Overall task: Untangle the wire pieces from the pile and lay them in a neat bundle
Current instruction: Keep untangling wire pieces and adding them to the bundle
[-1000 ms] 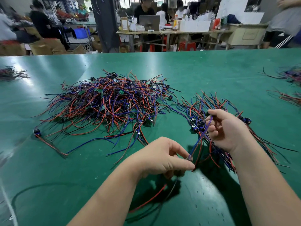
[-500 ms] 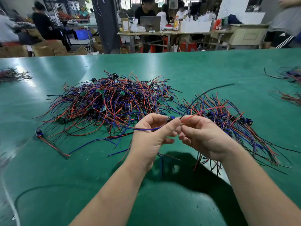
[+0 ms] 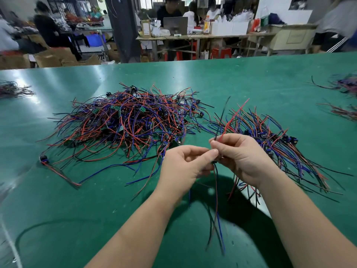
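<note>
Wire piece (image 3: 216,190) blurs below left hand (image 3: 184,168) and right hand (image 3: 244,157) pinching it

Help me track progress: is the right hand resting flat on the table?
No, the right hand is in the air, pinching red and black wires.

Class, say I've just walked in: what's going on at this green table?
A person's left hand and right hand pinch a wire piece above the green table, its ends sticking up and dangling down. The tangled pile lies on the left, the laid-out bundle on the right.
</note>
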Demonstrator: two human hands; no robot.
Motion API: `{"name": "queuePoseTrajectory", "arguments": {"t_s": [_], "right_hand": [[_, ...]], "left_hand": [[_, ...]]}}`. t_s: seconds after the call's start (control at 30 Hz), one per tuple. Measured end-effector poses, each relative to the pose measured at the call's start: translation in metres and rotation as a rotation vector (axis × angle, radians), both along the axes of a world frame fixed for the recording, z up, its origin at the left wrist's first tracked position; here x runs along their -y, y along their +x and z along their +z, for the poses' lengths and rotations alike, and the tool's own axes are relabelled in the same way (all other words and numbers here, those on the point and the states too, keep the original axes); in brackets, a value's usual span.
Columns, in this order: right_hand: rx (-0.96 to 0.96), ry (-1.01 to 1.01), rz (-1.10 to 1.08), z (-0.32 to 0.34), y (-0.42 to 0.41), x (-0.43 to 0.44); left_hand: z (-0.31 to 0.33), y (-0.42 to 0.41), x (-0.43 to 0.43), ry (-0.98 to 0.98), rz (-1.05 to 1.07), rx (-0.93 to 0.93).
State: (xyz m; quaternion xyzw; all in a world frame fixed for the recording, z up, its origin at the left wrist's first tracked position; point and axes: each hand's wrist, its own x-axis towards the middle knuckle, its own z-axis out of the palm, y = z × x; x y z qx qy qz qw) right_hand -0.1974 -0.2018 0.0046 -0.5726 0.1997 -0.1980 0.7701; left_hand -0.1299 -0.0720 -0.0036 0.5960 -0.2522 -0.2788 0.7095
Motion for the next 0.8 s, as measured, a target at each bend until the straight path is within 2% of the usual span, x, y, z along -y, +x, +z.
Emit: {"name": "queuePoseTrajectory", "arguments": {"t_s": [0.17, 0.23, 0.37, 0.5, 0.6, 0.7, 0.73, 0.8], "right_hand": [[-0.13, -0.091, 0.066, 0.001, -0.005, 0.004], [-0.141, -0.077, 0.022, 0.005, -0.008, 0.01], [-0.059, 0.09, -0.22, 0.013, -0.015, 0.029], [-0.001, 0.232, -0.353, 0.011, -0.017, 0.033], [0.057, 0.222, -0.386, 0.008, -0.01, 0.027], [0.041, 0.009, -0.431, 0.007, -0.005, 0.021], [0.031, -0.088, -0.377, 0.007, -0.005, 0.018], [0.032, -0.278, -0.124, 0.005, -0.006, 0.009]], "left_hand": [[0.002, 0.004, -0.002, 0.129, -0.094, -0.064], [0.003, 0.005, -0.004, 0.204, -0.179, -0.053], [0.005, 0.003, -0.009, 0.34, -0.409, -0.025], [0.007, 0.005, -0.014, 0.451, -0.493, 0.035], [0.007, 0.009, -0.016, 0.524, -0.462, 0.089], [0.009, 0.012, -0.013, 0.397, -0.274, 0.015], [0.009, 0.014, -0.011, 0.328, -0.186, -0.016], [0.008, 0.017, -0.009, 0.205, -0.042, -0.084]]}}
